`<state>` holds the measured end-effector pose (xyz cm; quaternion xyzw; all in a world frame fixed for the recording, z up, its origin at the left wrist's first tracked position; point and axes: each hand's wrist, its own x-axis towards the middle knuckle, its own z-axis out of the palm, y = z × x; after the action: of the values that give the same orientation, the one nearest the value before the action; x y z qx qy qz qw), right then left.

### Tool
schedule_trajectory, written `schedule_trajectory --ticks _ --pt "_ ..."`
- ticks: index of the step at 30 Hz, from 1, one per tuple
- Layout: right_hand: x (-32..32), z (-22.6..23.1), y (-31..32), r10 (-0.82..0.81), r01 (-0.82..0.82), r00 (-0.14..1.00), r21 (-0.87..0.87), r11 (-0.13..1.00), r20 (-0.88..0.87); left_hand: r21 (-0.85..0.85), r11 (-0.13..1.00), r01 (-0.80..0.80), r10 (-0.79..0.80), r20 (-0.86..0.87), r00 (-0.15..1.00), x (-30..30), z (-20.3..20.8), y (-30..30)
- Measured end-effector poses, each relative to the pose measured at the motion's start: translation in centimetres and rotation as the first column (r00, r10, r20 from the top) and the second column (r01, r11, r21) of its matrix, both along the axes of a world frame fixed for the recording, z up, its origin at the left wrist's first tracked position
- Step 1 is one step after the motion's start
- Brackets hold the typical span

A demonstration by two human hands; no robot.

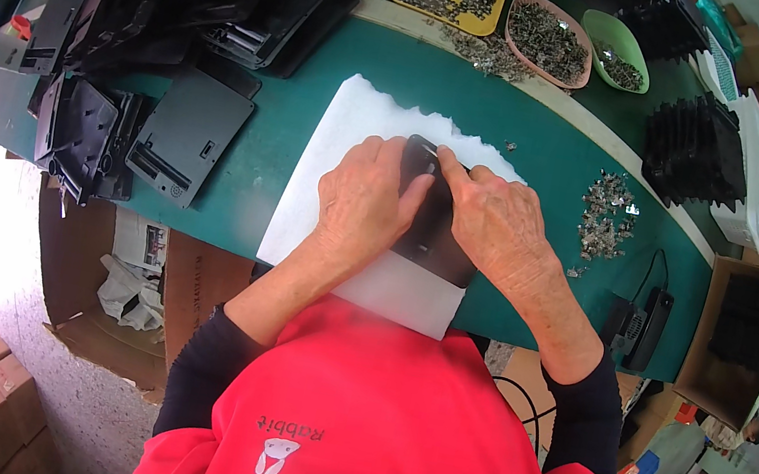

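A black plastic panel (432, 233) lies on a white foam sheet (308, 179) at the bench's near edge. My left hand (364, 196) is closed around the panel's left side, its thumb lying on the upper face. From the other side my right hand (500, 226) grips the far right part. Its index fingertip presses at the panel's far end, beside a small shiny strip, and the other fingers are curled. The right thumb is hidden, so whether a small part sits under those fingers cannot be seen.
Small metal pieces fill a yellow tray (486, 25), a pink tray (587, 69) and a green tray (645, 69). A loose metal pile (606, 216) lies right. Black panels (191, 138) stack up left; black parts (697, 151) and a black charger-like device (651, 326) sit right.
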<state>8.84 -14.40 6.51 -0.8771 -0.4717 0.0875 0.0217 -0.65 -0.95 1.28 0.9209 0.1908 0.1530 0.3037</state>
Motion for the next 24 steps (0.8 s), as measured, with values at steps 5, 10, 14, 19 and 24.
schedule_trajectory --ticks 5,10,14,19,24 --pt "-0.1 0.6 0.9 -0.024 0.022 0.999 -0.073 0.997 -0.028 -0.008 1.000 0.015 -0.015 0.022 1.000 0.0 -0.2 0.1" --pt "-0.2 1.6 1.2 0.016 -0.018 1.000 -0.124 0.992 -0.013 -0.087 0.996 0.011 -0.017 -0.068 0.998 0.1 0.5 -0.2" --pt "-1.0 0.9 1.6 -0.032 0.038 0.999 -0.154 0.987 0.039 -0.107 0.994 0.026 -0.033 -0.063 0.997 -0.1 -0.2 -0.2" --pt "-3.0 0.8 2.6 -0.110 0.123 0.991 -0.176 0.977 0.079 -0.204 0.974 0.099 -0.097 0.019 0.995 -0.3 -0.2 0.5" --pt "-4.3 0.0 2.7 -0.180 0.192 0.980 -0.158 0.968 0.087 -0.230 0.969 0.092 -0.078 0.071 0.994 -0.3 -0.7 0.3"
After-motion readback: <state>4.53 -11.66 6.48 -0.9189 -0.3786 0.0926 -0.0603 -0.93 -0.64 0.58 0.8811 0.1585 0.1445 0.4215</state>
